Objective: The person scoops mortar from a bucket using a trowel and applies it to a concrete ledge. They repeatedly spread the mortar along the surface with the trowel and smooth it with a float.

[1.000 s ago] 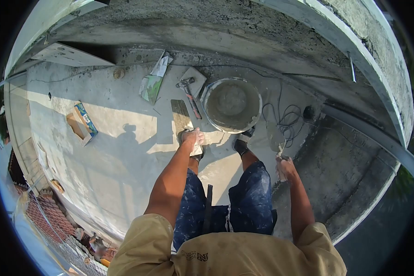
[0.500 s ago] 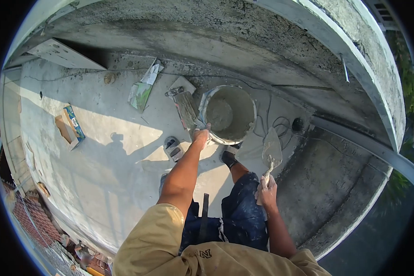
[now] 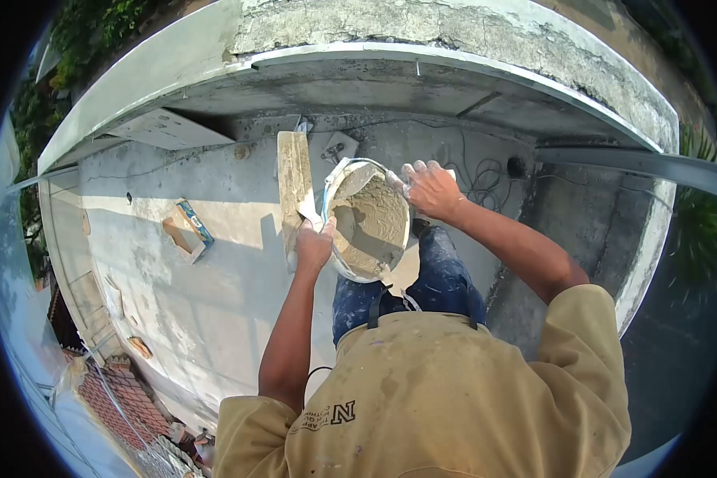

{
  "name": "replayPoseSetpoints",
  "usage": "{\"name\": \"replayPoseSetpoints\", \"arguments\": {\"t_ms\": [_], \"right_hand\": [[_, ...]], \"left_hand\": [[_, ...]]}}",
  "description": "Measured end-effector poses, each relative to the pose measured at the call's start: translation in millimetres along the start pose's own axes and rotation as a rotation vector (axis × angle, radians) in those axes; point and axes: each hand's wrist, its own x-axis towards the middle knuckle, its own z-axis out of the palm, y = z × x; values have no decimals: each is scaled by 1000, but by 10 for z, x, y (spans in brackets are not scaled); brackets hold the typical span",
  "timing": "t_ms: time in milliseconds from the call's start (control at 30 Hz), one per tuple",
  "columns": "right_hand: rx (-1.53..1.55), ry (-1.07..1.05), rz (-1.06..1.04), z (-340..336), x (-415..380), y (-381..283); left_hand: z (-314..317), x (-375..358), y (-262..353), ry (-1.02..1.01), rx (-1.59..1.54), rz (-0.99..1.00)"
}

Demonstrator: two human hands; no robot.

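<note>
A round bucket (image 3: pixel 410 219) with wet grey-brown mortar inside stands in front of my body, its mouth tipped toward me. My left hand (image 3: pixel 315 245) is closed at the bucket's left edge, round the pale handle of a long float (image 3: pixel 295 171). Mortar coats the float's face, which lies just left of the bucket. Over the bucket's upper right rim, my right hand (image 3: pixel 432 191) is wrapped round the handle of a trowel. The trowel blade (image 3: pixel 360 177) reaches into the bucket's mouth, against the mortar near the far rim.
An opened cardboard box (image 3: pixel 187 231) lies on the floor at left. A flat board (image 3: pixel 171 129) leans by the low concrete wall (image 3: pixel 334 88) ahead. Coiled cable (image 3: pixel 486 182) lies beyond my right hand, near a metal beam (image 3: pixel 613 162) at right.
My right hand and the trowel have moved from beside my right leg up to the bucket, blade inside. The float has turned more upright, the bucket is nearer and tilted, and the view has shifted.
</note>
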Motion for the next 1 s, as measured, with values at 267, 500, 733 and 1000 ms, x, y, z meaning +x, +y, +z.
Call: {"name": "replayPoseSetpoints", "arguments": {"t_ms": [267, 500, 733, 1000], "right_hand": [[304, -349, 191, 208, -123, -267], [811, -918, 497, 787, -576, -239], [1355, -1501, 651, 583, -543, -243], [1931, -1759, 471, 242, -360, -338]], "left_hand": [[-637, -771, 513, 69, 170, 33], [-489, -1059, 586, 130, 121, 27], [-286, -1119, 653, 239, 34, 48], [-196, -1131, 547, 402, -106, 110]]}}
